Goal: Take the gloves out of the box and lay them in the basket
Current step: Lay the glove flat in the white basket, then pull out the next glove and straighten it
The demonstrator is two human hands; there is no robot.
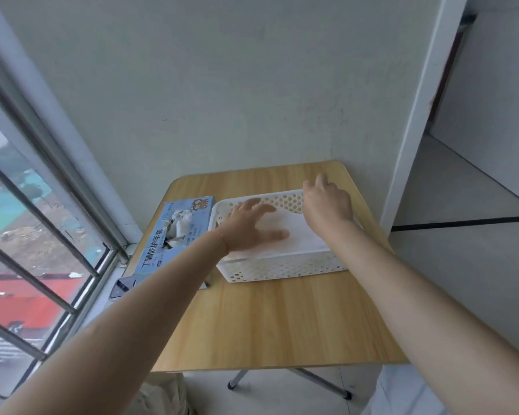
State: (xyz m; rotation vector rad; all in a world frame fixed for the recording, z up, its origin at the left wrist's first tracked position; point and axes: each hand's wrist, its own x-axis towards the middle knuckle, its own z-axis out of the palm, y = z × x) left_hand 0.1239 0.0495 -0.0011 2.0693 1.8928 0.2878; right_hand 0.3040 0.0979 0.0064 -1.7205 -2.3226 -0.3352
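A blue box (174,235) of gloves lies on the left side of the wooden bench (282,319), just beside a white perforated basket (282,265), their long sides nearly touching. White gloves (177,226) bunch up out of the opening in the top of the box, and a pale flat layer (297,232) lies on the basket floor, though it is too washed out to tell how many gloves it holds. The left hand (246,226) reaches over the basket's left wall with its fingers (270,235) straight and spread, lying flat on that pale layer. The right hand (327,202) is at the basket's far right corner, its fingers bent over the rim there; whether they hold anything cannot be told. A phone (122,287) lies at the bench's left edge, close to the near end of the box and partly hidden by the left forearm. The bench stands against a pale wall (252,85), with a barred window (36,235) to the left and a white door frame (426,100) to the right. In all: one box, one basket, one phone, two hands.
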